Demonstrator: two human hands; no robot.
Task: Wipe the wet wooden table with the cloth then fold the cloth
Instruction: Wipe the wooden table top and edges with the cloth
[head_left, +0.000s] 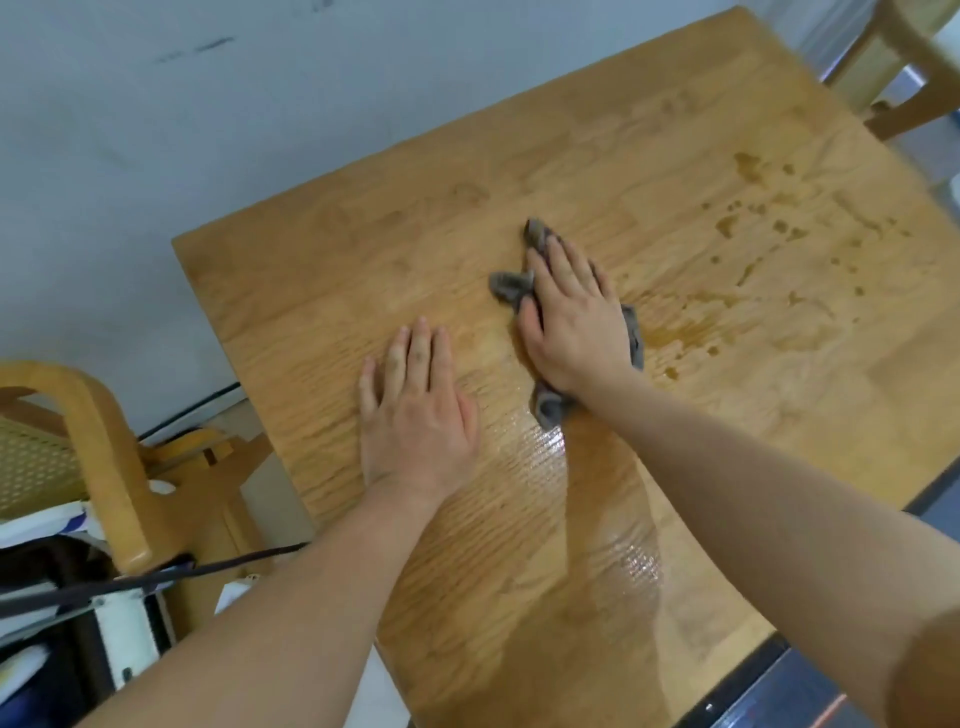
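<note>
A square wooden table (322, 291) fills the middle of the view, tilted in the frame. A crumpled grey cloth (506, 286) lies near its centre, mostly hidden under my right hand (571, 317), which presses flat on it with straight fingers. Cloth ends stick out past the fingertips, at the thumb side and by the wrist. My left hand (415, 410) lies flat on the bare wood just left of the cloth, fingers straight and holding nothing. Water drops and smears (748, 228) darken the wood to the right, and a shiny wet streak (545, 452) runs below the cloth.
A wooden chair (98, 415) with a cane back stands off the table's left side, with dark straps and bags below it. Another wooden chair (893, 67) stands at the far right corner. A pale wall runs behind the table's far edge.
</note>
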